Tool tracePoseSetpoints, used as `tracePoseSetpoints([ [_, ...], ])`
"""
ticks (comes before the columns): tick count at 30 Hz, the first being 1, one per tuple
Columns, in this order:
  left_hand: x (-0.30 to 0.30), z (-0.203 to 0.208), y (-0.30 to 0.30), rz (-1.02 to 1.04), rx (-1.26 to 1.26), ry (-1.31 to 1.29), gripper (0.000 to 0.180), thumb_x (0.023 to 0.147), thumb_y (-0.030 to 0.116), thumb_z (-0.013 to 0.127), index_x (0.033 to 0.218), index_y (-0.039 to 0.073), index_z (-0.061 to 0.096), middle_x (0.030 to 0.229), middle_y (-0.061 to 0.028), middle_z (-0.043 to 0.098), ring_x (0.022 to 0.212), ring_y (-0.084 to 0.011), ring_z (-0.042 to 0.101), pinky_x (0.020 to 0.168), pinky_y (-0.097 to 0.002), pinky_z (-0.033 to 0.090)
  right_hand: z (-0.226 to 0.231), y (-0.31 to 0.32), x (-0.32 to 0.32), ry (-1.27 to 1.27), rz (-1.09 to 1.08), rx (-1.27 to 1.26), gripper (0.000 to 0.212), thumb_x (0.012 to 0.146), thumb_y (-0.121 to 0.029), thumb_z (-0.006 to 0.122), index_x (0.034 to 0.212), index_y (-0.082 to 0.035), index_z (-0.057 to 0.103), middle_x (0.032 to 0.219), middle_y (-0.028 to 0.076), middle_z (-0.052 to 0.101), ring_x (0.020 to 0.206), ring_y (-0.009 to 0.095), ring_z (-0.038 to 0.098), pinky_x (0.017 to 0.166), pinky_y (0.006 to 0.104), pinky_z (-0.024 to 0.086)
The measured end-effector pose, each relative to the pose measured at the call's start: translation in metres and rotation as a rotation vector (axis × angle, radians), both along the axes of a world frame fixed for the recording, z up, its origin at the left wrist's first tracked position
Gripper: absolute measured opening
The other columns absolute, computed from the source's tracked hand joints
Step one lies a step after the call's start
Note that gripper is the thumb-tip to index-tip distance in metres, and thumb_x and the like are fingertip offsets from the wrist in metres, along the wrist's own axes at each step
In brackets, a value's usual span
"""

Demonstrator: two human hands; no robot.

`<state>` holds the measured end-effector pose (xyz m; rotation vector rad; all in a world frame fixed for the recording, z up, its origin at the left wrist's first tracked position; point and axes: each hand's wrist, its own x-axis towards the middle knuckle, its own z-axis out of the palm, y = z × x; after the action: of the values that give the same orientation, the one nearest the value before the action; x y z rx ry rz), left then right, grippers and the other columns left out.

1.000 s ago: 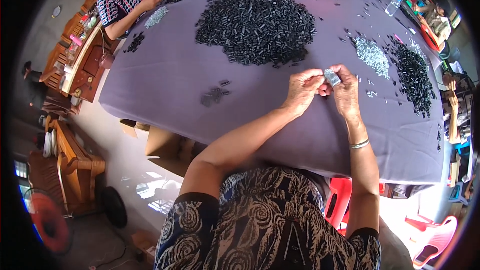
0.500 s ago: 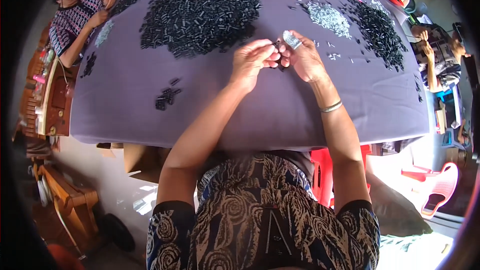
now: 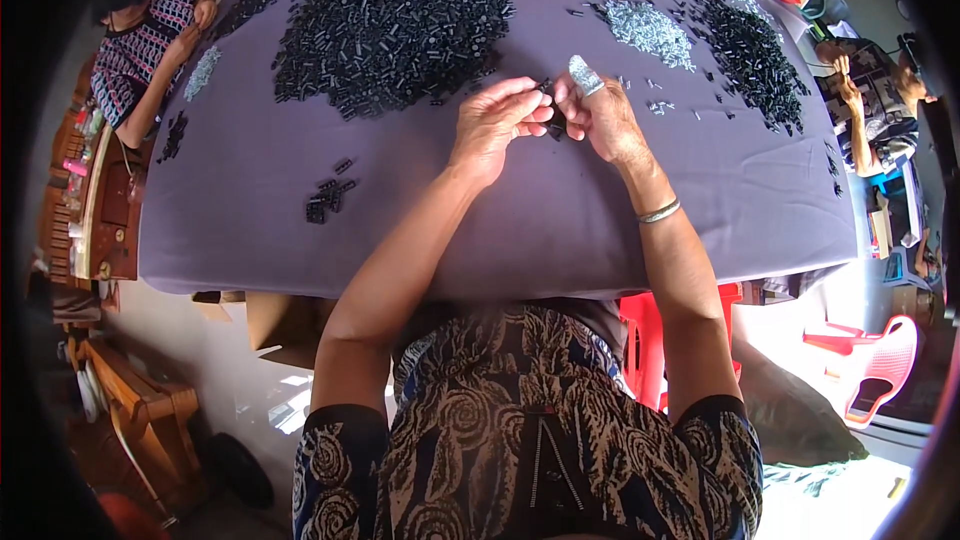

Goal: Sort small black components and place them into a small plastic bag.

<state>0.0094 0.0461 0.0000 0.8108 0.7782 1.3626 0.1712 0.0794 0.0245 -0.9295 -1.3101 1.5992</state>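
Note:
Over the purple cloth, my left hand (image 3: 490, 128) and my right hand (image 3: 608, 122) meet near the middle of the table. My left fingers pinch a small black piece (image 3: 556, 121), which lies between the two hands; its exact shape is too small to make out. Bent fingers of my right hand press close against the same spot, so what they hold is hidden. A silvery-white wrap (image 3: 584, 74) covers my right thumb, which points up and away. Just beyond my left hand lies a large heap of small black cylindrical pieces (image 3: 395, 35).
To the right are a pile of small silvery pieces (image 3: 648, 33) and another black heap (image 3: 755, 65). A few assembled-looking black pieces (image 3: 328, 198) lie left of my forearm. One person (image 3: 150, 45) works at the left edge, others at the right. A red chair (image 3: 880, 365) stands at lower right.
My right thumb has lifted to point more upright, away from the left fingertips. More of the black piece shows between the hands. The whole view has shifted slightly.

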Motion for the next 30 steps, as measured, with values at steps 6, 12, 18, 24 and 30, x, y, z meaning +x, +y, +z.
tracePoseSetpoints([
  [6,-0.002,-0.002,0.001,-0.022,0.003,0.076,0.021,0.082,0.010,0.065,0.102,0.002,0.061,0.088,-0.0047,0.064,0.079,-0.0120,0.059,0.063,-0.0272,0.047,0.003,-0.003,-0.002,-0.099,0.116,0.016,0.064,0.086,-0.063,0.037,0.068,-0.004,0.053,0.056,-0.001,0.042,0.047,0.007,0.036,0.039,0.0220,0.029],
  [12,0.002,-0.003,-0.001,-0.039,0.135,0.056,0.018,0.080,0.010,0.067,0.096,0.002,0.064,0.082,-0.0015,0.061,0.069,-0.0089,0.055,0.064,-0.0229,0.045,-0.007,-0.006,-0.009,0.078,0.184,-0.133,0.051,0.085,-0.057,0.048,0.071,-0.008,0.051,0.060,-0.003,0.040,0.048,0.005,0.031,0.040,0.0200,0.022],
  [18,0.002,0.001,-0.004,0.012,0.266,0.105,0.018,0.080,0.007,0.066,0.098,0.003,0.064,0.089,-0.0005,0.058,0.075,-0.0095,0.056,0.072,-0.0248,0.047,-0.006,-0.012,-0.014,0.370,0.347,-0.382,0.038,0.083,-0.049,0.056,0.076,-0.011,0.052,0.060,-0.008,0.034,0.051,0.002,0.026,0.042,0.0168,0.018],
  [24,-0.003,0.018,-0.013,-0.241,0.273,-0.017,0.027,0.084,0.009,0.060,0.111,0.005,0.059,0.098,0.0011,0.057,0.079,-0.0045,0.052,0.071,-0.0195,0.043,-0.007,-0.030,-0.032,0.526,0.305,-0.446,0.037,0.079,-0.049,0.059,0.080,-0.013,0.052,0.059,-0.009,0.028,0.047,0.003,0.025,0.039,0.0171,0.018],
  [30,0.009,0.020,-0.020,-0.137,0.264,0.046,0.021,0.083,0.009,0.061,0.103,0.003,0.062,0.082,0.0022,0.054,0.062,0.0001,0.043,0.054,-0.0155,0.036,-0.018,-0.034,-0.037,0.588,0.321,-0.517,0.033,0.080,-0.049,0.058,0.073,-0.018,0.051,0.052,-0.011,0.026,0.043,0.003,0.023,0.039,0.0178,0.017],
])
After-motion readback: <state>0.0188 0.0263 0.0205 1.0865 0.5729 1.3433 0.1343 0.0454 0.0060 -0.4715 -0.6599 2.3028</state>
